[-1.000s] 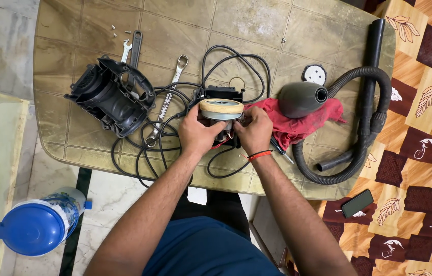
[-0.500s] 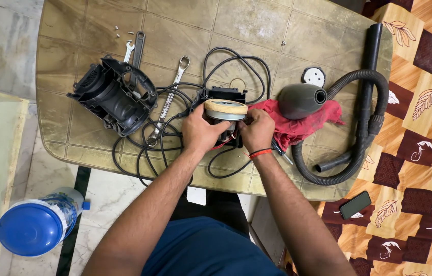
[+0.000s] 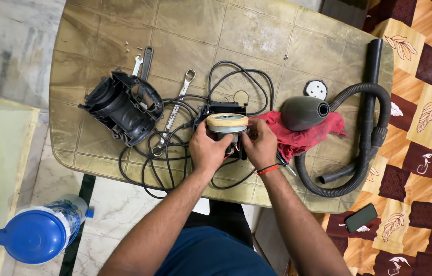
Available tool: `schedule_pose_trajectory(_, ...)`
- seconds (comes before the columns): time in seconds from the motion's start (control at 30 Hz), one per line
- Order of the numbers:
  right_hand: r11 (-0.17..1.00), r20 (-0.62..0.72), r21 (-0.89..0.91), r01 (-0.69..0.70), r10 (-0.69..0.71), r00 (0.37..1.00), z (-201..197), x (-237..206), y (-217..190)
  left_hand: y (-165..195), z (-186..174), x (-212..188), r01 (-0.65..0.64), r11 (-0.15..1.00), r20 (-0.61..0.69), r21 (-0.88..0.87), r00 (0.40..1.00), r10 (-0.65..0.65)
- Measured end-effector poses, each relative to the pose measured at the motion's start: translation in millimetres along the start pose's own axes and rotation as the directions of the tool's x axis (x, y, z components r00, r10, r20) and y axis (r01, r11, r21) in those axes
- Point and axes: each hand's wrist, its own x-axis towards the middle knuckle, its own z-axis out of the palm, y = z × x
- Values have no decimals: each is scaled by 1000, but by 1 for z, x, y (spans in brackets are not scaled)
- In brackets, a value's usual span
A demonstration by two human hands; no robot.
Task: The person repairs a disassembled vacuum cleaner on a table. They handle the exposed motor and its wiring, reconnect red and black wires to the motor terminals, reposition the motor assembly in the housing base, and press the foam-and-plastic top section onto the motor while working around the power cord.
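Both of my hands are wrapped around a round motor unit [image 3: 227, 123] with a tan and silver top, held over the table's near side. My left hand [image 3: 209, 150] grips its left side and my right hand [image 3: 260, 144], with an orange band at the wrist, grips its right side. A black cord [image 3: 175, 153] loops around and under the unit. A black plastic housing [image 3: 121, 107] lies to the left. A red cloth [image 3: 298, 137] lies to the right under a grey cone-shaped nozzle [image 3: 304, 112].
Two spanners [image 3: 174, 110] and small screws [image 3: 133, 48] lie on the worn tan table [image 3: 257, 36]. A black hose with tube [image 3: 367, 133] curls at the right, beside a white perforated disc [image 3: 316, 89]. A blue-lidded jug [image 3: 39, 235] and a phone [image 3: 360, 217] rest on the floor.
My hands have stayed on the motor unit with only slight shifts of the fingers. The view has drifted a little.
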Motion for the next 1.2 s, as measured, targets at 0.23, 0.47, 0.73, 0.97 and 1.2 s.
schedule_pose_trajectory(0.23,965,-51,-156,210,-220,974,0,0,-3,1,1,-11,-33,996,-19,-80,999,32)
schedule_pose_trajectory(0.47,997,-2,-61,38,-39,999,-4,-1,-12,10,-4,-3,-26,999,25,-36,999,27)
schedule_pose_trajectory(0.73,973,46,-64,220,-217,975,-9,2,-15,20,-11,-8,-32,999,37,-20,999,33)
schedule_pose_trajectory(0.97,981,111,-108,162,-150,982,-8,9,-1,25,-13,-5,85,996,92,-33,992,-82)
schedule_pose_trajectory(1.2,991,111,-98,94,-83,990,-8,14,6,4,-5,-10,24,925,139,-380,990,32)
